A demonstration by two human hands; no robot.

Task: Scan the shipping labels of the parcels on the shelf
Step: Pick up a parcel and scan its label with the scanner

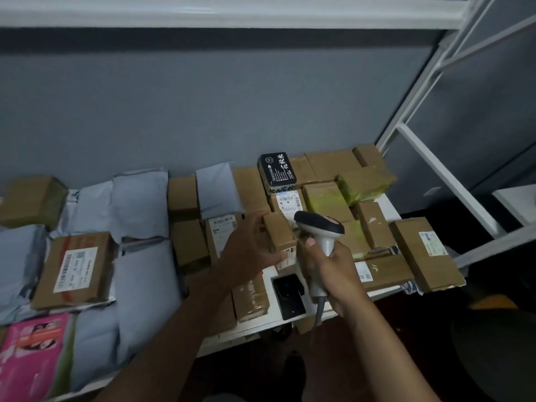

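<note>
My right hand (333,274) grips the handle of a white and dark handheld barcode scanner (320,227), its head pointing left toward a small brown cardboard parcel (280,232). My left hand (249,250) holds that parcel, tilted up above the shelf (293,322). A strip of white label shows at the parcel's lower edge. Behind it lies another brown parcel with a white shipping label (288,203) facing up.
Several brown boxes and grey poly mailers fill the white shelf. A black box with white writing (277,171) stands at the back. A labelled box (75,269) and a pink package (32,355) lie at left. A black device (290,295) lies near the front edge. White rack posts rise at right.
</note>
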